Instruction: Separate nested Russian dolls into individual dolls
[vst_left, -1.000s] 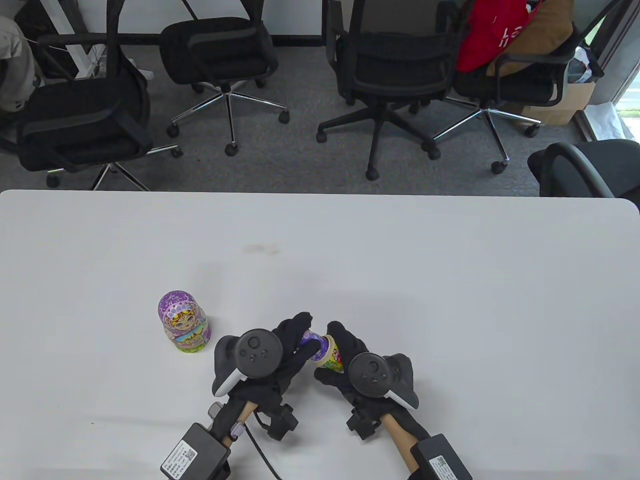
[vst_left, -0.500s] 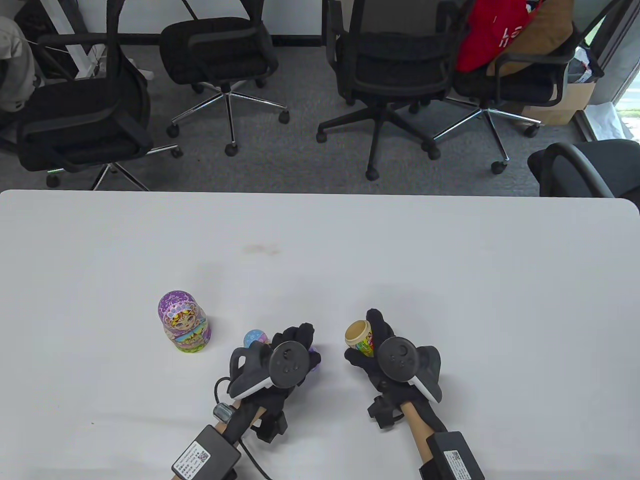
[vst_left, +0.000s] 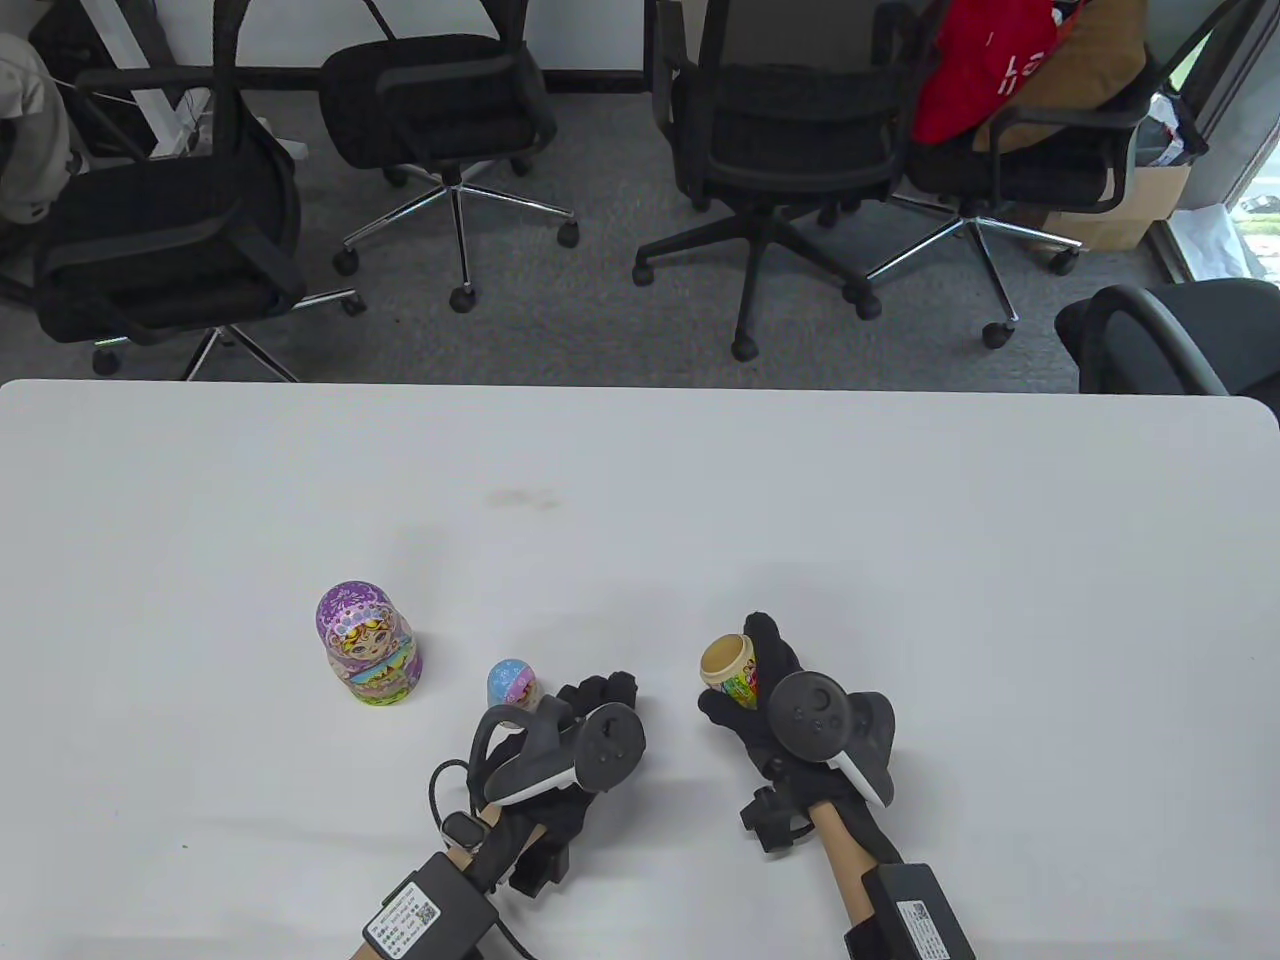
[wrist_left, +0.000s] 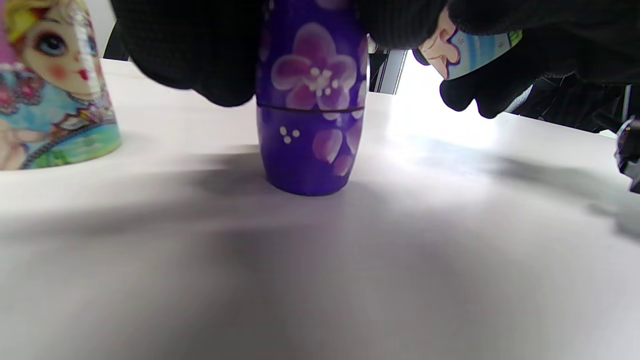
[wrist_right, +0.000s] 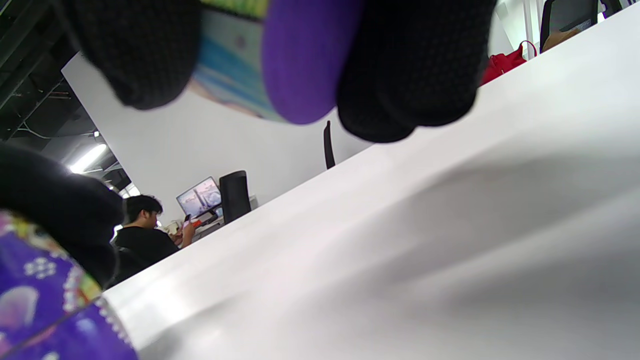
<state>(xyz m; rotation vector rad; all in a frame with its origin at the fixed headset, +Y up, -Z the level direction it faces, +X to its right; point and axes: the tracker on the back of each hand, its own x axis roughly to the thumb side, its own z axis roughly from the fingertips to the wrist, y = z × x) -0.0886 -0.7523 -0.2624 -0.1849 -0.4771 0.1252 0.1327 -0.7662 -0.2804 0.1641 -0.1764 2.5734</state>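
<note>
A large purple doll (vst_left: 365, 648) stands whole at the left of the white table (vst_left: 900, 520). A small doll (vst_left: 515, 685) stands upright just left of my left hand (vst_left: 585, 725). In the left wrist view it is purple with flowers (wrist_left: 310, 145), and my gloved fingers (wrist_left: 195, 55) lie against its upper part. The same hand holds a doll's top half (wrist_left: 472, 47) with a painted face. My right hand (vst_left: 775, 690) grips the open bottom half (vst_left: 728, 672), its hollow mouth up, above the table. That half also shows in the right wrist view (wrist_right: 280, 65).
Black office chairs (vst_left: 770, 150) stand beyond the table's far edge. A purple painted doll part (wrist_right: 45, 310) fills the right wrist view's lower left corner. Both wrists carry cabled boxes at the near edge (vst_left: 420, 915).
The two hands held one doll together, then pulled its halves apart. The small inner doll now stands on the table by my left hand. My right hand moved right with the bottom half.
</note>
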